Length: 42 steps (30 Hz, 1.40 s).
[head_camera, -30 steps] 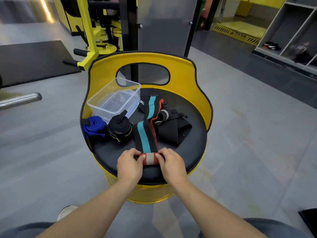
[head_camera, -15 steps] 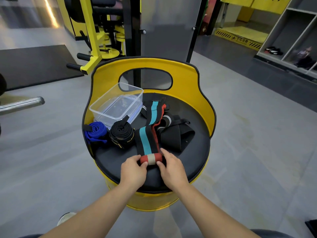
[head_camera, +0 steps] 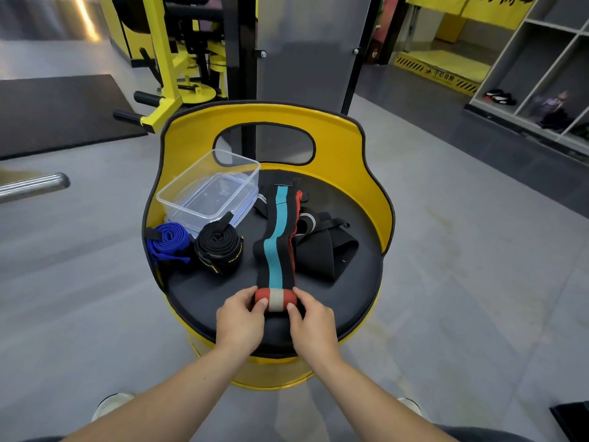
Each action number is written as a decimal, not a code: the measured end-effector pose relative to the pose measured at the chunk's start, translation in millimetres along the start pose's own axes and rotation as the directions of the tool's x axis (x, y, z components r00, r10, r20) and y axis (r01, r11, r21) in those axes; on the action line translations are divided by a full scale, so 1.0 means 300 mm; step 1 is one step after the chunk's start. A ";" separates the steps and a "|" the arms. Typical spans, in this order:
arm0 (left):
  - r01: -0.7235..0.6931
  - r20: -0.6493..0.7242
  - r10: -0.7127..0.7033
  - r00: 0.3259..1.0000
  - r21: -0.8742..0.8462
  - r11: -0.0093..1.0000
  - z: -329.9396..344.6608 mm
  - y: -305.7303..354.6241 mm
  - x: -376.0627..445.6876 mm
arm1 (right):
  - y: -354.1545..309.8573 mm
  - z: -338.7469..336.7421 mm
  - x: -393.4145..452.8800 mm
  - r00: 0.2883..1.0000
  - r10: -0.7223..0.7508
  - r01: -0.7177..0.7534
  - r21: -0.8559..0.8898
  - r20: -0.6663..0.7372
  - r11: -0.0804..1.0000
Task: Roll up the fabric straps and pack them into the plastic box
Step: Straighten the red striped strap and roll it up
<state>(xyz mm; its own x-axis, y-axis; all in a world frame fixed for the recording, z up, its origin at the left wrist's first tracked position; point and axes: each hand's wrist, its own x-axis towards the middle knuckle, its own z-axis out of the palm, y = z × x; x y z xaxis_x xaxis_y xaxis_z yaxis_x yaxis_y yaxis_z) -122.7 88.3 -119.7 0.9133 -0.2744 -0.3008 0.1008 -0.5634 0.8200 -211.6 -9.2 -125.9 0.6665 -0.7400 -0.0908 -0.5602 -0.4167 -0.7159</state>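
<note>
hands (head_camera: pixel 277 317) side by side, fingers curled

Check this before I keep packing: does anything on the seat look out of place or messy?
Nothing damaged. The clear plastic box holds no straps, and the loose black strap lies crumpled beside the striped strap being rolled by both hands.

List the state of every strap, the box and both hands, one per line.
Striped strap: partly rolled at the near end, the rest flat.
Blue strap: rolled, outside the box.
Black strap: rolled, outside the box.
Black wraps: unrolled, in a heap.
Plastic box: open, no straps inside.
Left hand: grips the roll.
Right hand: grips the roll.
</note>
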 end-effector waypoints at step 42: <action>0.010 -0.047 -0.015 0.999 -0.115 0.993 0.008 0.009 -0.050 | -0.016 -0.010 0.007 0.992 0.117 -0.123 0.171 0.043 0.978</action>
<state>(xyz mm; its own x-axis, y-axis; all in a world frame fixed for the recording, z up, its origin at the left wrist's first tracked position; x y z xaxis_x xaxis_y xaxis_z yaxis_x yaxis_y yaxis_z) -136.9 88.9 -114.2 0.9292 -0.2291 -0.2900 0.1542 -0.4728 0.8676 -209.1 -10.4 -120.5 0.6166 -0.7605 -0.2036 -0.5455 -0.2263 -0.8070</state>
